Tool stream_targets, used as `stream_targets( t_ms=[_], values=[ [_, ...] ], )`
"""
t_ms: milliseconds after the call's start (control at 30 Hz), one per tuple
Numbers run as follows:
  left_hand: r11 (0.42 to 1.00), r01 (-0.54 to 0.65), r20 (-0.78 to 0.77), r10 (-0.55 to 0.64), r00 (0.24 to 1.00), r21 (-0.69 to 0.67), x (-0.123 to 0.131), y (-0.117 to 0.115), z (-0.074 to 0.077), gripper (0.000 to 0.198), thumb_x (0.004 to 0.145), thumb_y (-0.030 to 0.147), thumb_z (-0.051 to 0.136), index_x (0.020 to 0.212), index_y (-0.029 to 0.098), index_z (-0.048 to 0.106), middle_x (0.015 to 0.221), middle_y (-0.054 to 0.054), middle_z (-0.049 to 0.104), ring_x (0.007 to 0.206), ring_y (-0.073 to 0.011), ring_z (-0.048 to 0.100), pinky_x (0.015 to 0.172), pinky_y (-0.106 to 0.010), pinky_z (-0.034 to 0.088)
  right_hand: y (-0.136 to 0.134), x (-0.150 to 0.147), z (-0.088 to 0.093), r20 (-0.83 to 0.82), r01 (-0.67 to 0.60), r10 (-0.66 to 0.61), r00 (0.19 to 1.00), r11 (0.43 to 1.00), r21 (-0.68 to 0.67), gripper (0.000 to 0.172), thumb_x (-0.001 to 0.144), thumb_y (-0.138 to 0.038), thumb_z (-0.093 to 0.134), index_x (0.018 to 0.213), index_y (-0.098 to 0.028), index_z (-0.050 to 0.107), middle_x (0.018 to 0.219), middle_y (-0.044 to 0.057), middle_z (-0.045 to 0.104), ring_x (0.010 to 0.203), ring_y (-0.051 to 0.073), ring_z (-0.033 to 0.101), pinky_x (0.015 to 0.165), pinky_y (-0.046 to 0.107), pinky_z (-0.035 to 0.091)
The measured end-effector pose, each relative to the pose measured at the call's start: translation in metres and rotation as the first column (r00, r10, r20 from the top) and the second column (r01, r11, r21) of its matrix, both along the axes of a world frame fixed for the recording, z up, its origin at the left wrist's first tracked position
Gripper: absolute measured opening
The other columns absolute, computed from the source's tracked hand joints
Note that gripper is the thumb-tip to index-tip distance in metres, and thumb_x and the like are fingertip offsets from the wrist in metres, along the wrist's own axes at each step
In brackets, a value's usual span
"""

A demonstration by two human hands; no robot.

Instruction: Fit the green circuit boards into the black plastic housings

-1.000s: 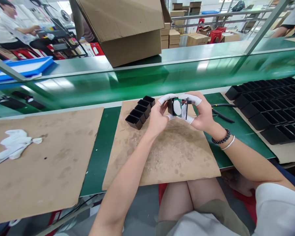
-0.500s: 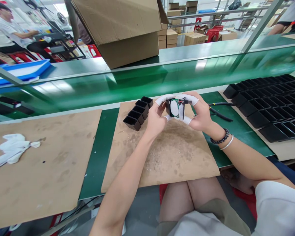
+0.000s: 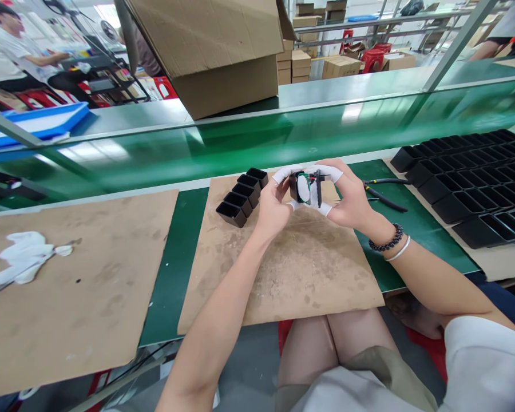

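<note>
Both my hands hold one small black housing point(image 3: 305, 187) with a green board, a white pad and red wires showing in it, raised above a brown cardboard mat point(image 3: 283, 269). My left hand point(image 3: 273, 205) pinches its left side with white finger cots on. From the right, my right hand point(image 3: 345, 197) grips it, also in finger cots, with a bead bracelet and a bangle on the wrist. A row of several empty black housings point(image 3: 241, 196) lies on the mat just left of my hands.
Black trays of empty housings point(image 3: 467, 183) fill the right of the bench, with black-handled pliers point(image 3: 384, 197) beside them. A second cardboard mat point(image 3: 68, 286) with white finger cots point(image 3: 23, 254) lies left. Behind run a green conveyor point(image 3: 261, 143), a big carton point(image 3: 214, 51) and seated people.
The housing has turned slightly in my fingers and sits a little more edge-on. My hands stay in the same place above the mat.
</note>
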State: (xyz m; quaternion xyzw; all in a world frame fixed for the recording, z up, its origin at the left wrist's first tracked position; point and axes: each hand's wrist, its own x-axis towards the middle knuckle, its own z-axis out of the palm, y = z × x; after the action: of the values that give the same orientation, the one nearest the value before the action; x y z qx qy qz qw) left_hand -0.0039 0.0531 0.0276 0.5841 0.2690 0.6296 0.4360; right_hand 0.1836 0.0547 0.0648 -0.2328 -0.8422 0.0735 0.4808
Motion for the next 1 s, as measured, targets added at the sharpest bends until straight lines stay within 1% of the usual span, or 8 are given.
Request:
stream_targets(
  t_ms=[167, 267, 333, 400, 533, 700, 867, 1000],
  values=[
    [0.968, 0.073, -0.170, -0.116, 0.979, -0.242, -0.004, 0.001, -0.006, 0.071, 0.055, 0.008, 0.082, 0.123, 0.018, 0.065, 0.132, -0.010, 0.070, 0.135, -0.0328, 0.061, 0.123, -0.051, 0.041, 0.005, 0.001, 0.004, 0.120, 0.052, -0.014, 0.993, 0.945, -0.323, 0.040, 0.076, -0.024, 0.074, 0.115, -0.021, 0.067, 0.121, 0.011, 0.068, 0.108, 0.031, 0.066, 0.090, 0.046, 0.060],
    [0.896, 0.122, -0.232, -0.239, 0.943, -0.428, -0.003, 0.002, -0.014, 0.077, 0.048, 0.011, 0.088, 0.121, 0.014, 0.064, 0.128, -0.014, 0.072, 0.128, -0.0353, 0.065, 0.119, -0.055, 0.045, 0.015, 0.005, -0.001, 0.177, 0.081, 0.042, 0.983, 0.770, -0.633, 0.040, 0.068, -0.024, 0.082, 0.105, -0.020, 0.067, 0.114, 0.011, 0.069, 0.105, 0.032, 0.067, 0.089, 0.049, 0.062],
    [0.878, 0.129, -0.225, -0.257, 0.940, -0.461, -0.001, 0.005, -0.020, 0.077, 0.046, 0.011, 0.090, 0.118, 0.013, 0.065, 0.126, -0.014, 0.072, 0.126, -0.0354, 0.065, 0.118, -0.055, 0.046, 0.022, 0.009, -0.003, 0.113, -0.003, 0.151, 0.982, 0.612, -0.791, 0.046, 0.064, -0.023, 0.085, 0.104, -0.020, 0.063, 0.109, 0.010, 0.069, 0.105, 0.031, 0.069, 0.089, 0.049, 0.063],
    [0.886, 0.124, -0.222, -0.244, 0.944, -0.446, 0.000, 0.008, -0.026, 0.076, 0.046, 0.011, 0.090, 0.117, 0.014, 0.065, 0.126, -0.013, 0.072, 0.125, -0.0343, 0.066, 0.117, -0.055, 0.047, 0.025, 0.011, -0.003, -0.012, -0.127, 0.218, 0.976, 0.520, -0.844, 0.055, 0.062, -0.025, 0.088, 0.108, -0.022, 0.058, 0.113, 0.009, 0.068, 0.110, 0.030, 0.068, 0.091, 0.048, 0.063],
    [0.913, 0.032, -0.250, -0.145, 0.957, -0.406, 0.002, 0.010, -0.030, 0.076, 0.046, 0.010, 0.090, 0.117, 0.015, 0.065, 0.122, -0.011, 0.074, 0.120, -0.0326, 0.069, 0.117, -0.054, 0.048, 0.021, 0.011, 0.005, -0.169, -0.184, 0.085, 0.982, 0.643, -0.744, 0.066, 0.063, -0.036, 0.091, 0.117, -0.026, 0.054, 0.131, 0.009, 0.063, 0.119, 0.028, 0.065, 0.094, 0.046, 0.062],
    [0.952, -0.264, -0.263, 0.217, 0.940, -0.158, 0.001, 0.010, -0.028, 0.074, 0.051, 0.012, 0.089, 0.121, 0.017, 0.065, 0.132, -0.011, 0.070, 0.126, -0.0316, 0.066, 0.121, -0.051, 0.044, 0.010, 0.003, 0.011, -0.234, -0.100, -0.054, 0.971, 0.795, -0.598, 0.042, 0.081, -0.046, 0.079, 0.114, -0.025, 0.064, 0.116, 0.007, 0.072, 0.108, 0.027, 0.070, 0.095, 0.045, 0.059],
    [0.916, -0.258, -0.328, 0.152, 0.932, -0.308, 0.004, 0.014, -0.036, 0.070, 0.050, 0.015, 0.092, 0.115, 0.016, 0.065, 0.122, -0.012, 0.074, 0.116, -0.0328, 0.071, 0.112, -0.053, 0.053, 0.010, -0.001, 0.006, -0.231, -0.054, -0.096, 0.968, 0.820, -0.569, 0.027, 0.084, -0.042, 0.075, 0.103, -0.023, 0.073, 0.105, 0.006, 0.076, 0.102, 0.027, 0.073, 0.094, 0.045, 0.061],
    [0.939, -0.240, -0.297, 0.162, 0.941, -0.248, 0.007, 0.013, -0.035, 0.071, 0.054, 0.014, 0.091, 0.120, 0.017, 0.064, 0.126, -0.012, 0.073, 0.120, -0.0310, 0.070, 0.114, -0.050, 0.051, 0.011, -0.003, 0.001, -0.230, -0.045, -0.105, 0.968, 0.826, -0.562, 0.031, 0.084, -0.040, 0.075, 0.110, -0.023, 0.074, 0.110, 0.005, 0.078, 0.101, 0.027, 0.074, 0.089, 0.043, 0.063]
  ],
)
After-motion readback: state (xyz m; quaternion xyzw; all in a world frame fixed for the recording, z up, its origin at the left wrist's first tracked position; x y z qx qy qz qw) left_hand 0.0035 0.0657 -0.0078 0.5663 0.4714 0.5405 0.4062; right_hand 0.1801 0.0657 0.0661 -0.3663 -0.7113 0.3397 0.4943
